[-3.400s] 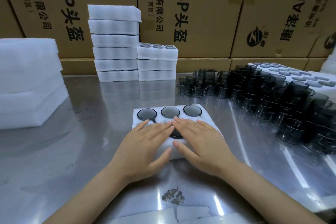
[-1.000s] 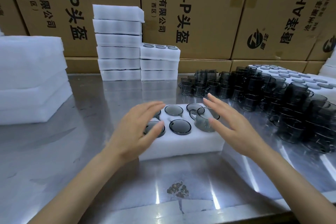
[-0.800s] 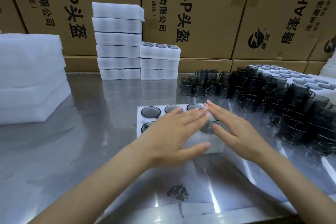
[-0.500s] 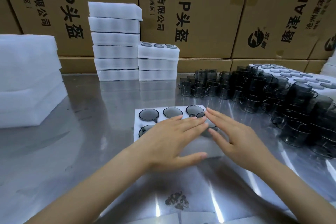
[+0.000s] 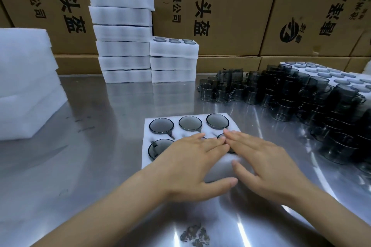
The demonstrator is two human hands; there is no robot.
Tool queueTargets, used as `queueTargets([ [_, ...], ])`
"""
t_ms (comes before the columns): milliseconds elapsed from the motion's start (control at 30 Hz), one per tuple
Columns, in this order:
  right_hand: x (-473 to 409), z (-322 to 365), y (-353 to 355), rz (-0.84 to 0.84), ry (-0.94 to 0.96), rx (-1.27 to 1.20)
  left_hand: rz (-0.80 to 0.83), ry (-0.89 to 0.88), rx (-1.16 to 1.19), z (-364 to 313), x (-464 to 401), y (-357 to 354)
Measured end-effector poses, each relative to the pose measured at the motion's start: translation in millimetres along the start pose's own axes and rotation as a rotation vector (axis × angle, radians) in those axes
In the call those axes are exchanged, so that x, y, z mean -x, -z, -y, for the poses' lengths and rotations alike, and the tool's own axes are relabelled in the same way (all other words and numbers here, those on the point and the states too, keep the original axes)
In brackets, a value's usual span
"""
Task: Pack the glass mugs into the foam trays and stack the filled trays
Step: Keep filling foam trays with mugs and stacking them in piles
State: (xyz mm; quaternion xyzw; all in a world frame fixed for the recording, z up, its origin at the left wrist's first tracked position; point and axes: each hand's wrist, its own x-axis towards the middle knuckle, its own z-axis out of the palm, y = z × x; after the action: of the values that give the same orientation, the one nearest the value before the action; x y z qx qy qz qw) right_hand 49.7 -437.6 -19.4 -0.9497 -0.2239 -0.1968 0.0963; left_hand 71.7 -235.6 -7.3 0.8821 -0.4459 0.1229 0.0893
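A steel table (image 5: 96, 146) filled the frame; loose smoked-glass mugs (image 5: 291, 96) crowded the right; stacked foam trays (image 5: 122, 46) stood upper centre; the filled foam tray (image 5: 147, 122) lay at centre; left hand (image 5: 192, 168) and right hand (image 5: 269, 166) pressed flat upon it, fingers straight, grasping nothing.

We get soft, dimmish overhead light here. The steel table (image 5: 90, 146) throws white glare streaks along its right edge and near edge. Both hands look a bit motion-blurred, and the wide lens bends the cardboard boxes (image 5: 230, 6) outward.
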Motion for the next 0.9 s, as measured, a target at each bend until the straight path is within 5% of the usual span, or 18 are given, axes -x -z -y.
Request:
queueTargets([
  [267,0,1,-2,0.087,-0.006,-0.010,-0.003,0.017,-0.149,-13,-8,-2],
  [367,2,-1,-2,0.137,-0.107,-0.328,0.042,0.075,-0.081,-10,-4,-2],
  [500,14,2,-10,-0.091,-0.462,-0.761,-0.101,0.258,0.045,9,27,-1],
  [600,18,1,-8,0.012,-0.656,-0.898,-0.364,0.609,0.322,24,58,-2],
  [667,16,5,-7,0.058,-0.656,-0.978,-0.307,0.814,0.653,32,73,-4],
  [767,11,16,-9,0.035,-0.690,-1.047,-0.251,0.741,0.882,27,74,-11],
  [900,0,16,-11,-0.040,-0.692,-1.203,-0.503,0.748,1.161,27,62,-7],
])
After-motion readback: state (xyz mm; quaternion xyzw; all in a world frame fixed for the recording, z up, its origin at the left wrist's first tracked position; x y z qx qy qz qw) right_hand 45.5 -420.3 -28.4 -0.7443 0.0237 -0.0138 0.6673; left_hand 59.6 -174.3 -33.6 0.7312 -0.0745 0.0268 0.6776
